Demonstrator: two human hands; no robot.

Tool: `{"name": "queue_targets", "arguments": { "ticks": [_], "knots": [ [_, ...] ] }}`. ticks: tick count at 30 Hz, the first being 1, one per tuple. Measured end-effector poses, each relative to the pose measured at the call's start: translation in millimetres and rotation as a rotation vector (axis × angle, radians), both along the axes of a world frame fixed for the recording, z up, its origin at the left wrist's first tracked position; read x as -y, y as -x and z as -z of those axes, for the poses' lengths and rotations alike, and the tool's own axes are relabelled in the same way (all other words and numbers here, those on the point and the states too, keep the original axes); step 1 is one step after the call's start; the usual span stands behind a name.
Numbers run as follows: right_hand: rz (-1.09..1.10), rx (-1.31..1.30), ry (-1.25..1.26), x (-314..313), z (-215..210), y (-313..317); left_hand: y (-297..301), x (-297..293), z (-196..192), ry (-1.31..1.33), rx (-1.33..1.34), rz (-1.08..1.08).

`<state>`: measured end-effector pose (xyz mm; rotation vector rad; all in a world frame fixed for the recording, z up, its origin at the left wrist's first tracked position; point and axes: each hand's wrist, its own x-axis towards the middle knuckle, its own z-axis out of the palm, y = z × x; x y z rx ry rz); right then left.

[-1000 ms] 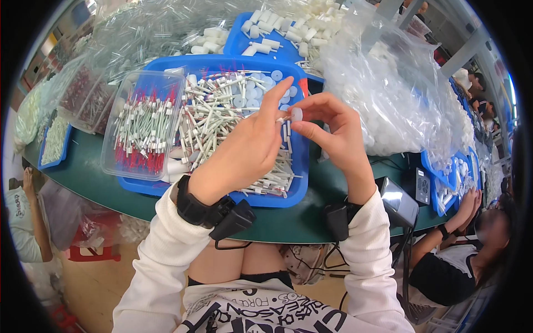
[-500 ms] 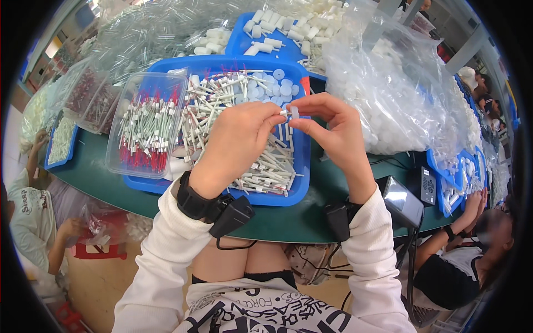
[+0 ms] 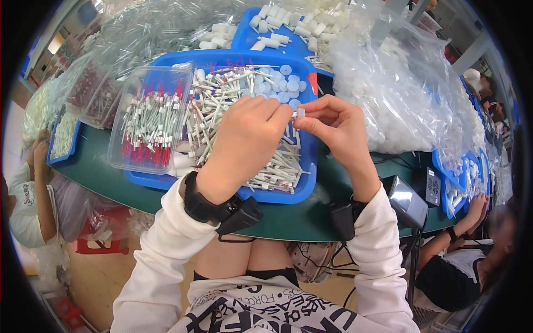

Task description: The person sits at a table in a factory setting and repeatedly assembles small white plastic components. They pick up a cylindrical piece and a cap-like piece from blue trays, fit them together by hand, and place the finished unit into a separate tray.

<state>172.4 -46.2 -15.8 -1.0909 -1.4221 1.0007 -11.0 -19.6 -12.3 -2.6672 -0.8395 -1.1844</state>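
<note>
Nearest the person, at the bench's (image 3: 311, 219) green front edge, both wrists wear black bands with small black boxes and thin cables, and the white sleeves come up over that edge. Just beyond, the left hand (image 3: 244, 145) is curled with its fingertips bunched, and the right hand (image 3: 338, 129) meets it, thumb and forefinger closed; between them they pinch a small white cap (image 3: 300, 112), which sits at the meeting of the fingertips above the right half of the blue tray (image 3: 277, 195). Whether a stick is fitted into the cap cannot be told, since the fingers cover it. Under the hands the tray holds a loose heap of thin white sticks (image 3: 222, 105), with pale round discs (image 3: 286, 83) gathered toward its far right corner. At the tray's left side a clear plastic box (image 3: 149, 119) lies partly over it, filled with white sticks with red ends. To the right of the tray, near the bench's front edge, stands a small dark device with a pale top (image 3: 408, 200). Farther back a second blue tray (image 3: 261, 33) carries short white tubes, and big clear bags of white parts (image 3: 400, 94) pile up along the right and far side. At the bench's left end lie more clear boxes, and another person's arm (image 3: 41, 183) shows below that edge; at the right end a further person's hand (image 3: 474, 208) reaches to small blue trays.
</note>
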Motion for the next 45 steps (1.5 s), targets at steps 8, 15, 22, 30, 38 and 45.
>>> {"name": "queue_targets", "arguments": {
  "ticks": [8,15,22,30,38,45],
  "knots": [
    [-0.003,-0.040,-0.024,2.0,-2.2,1.3,-1.3,3.6,-3.0,0.021,0.063,0.014],
    [0.011,0.205,-0.106,35.4,-43.2,-10.9,1.9,24.8,-32.7,0.030,-0.012,0.119],
    [0.432,0.551,-0.157,150.1,-151.2,-143.5,31.7,10.5,-88.4,0.211,0.051,0.018],
    [1.096,0.550,0.029,165.2,-90.2,-321.5,18.4,-30.7,-23.5,0.402,-0.355,0.170],
    [1.559,1.115,0.261,109.9,-38.5,-356.3,14.2,-35.7,-14.6,0.463,-0.337,0.072],
    [1.519,1.242,0.521,118.8,-66.8,-343.3,5.5,-28.7,-13.2,0.441,-0.223,0.021]
  ]
}}
